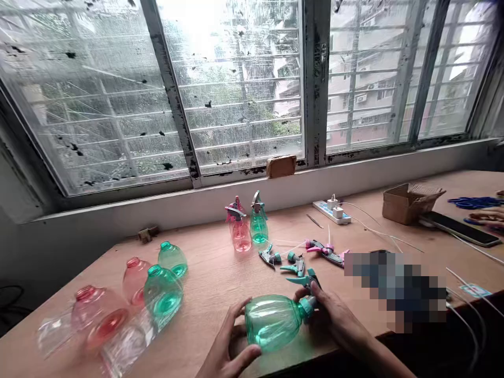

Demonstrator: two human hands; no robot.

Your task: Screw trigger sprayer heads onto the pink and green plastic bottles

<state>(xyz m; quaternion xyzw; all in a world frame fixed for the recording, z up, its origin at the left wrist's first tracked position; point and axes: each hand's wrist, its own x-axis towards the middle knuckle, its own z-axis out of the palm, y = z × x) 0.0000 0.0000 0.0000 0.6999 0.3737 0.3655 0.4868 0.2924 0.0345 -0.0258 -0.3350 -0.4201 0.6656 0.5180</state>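
A green see-through spray bottle [273,321] lies on its side above the table's front edge, its neck pointing right. My left hand [226,344] cups the base end, thumb below and fingers behind. On the neck sits a grey and teal trigger spray head [309,286], with my right hand [334,312] closed around it. Whether the collar is fully screwed down cannot be seen. Just beyond lie two loose teal spray heads [297,265] and pink-and-grey spray heads [326,253] with thin tubes.
Open-necked red bottles [136,278] and green bottles [163,294] stand at left by clear plastic wrap [129,338]. Spray bottles with heads [241,236] stand near the wall. A power strip [333,212], cardboard box [409,205], phone [460,229] and another person's hand [488,215] are right.
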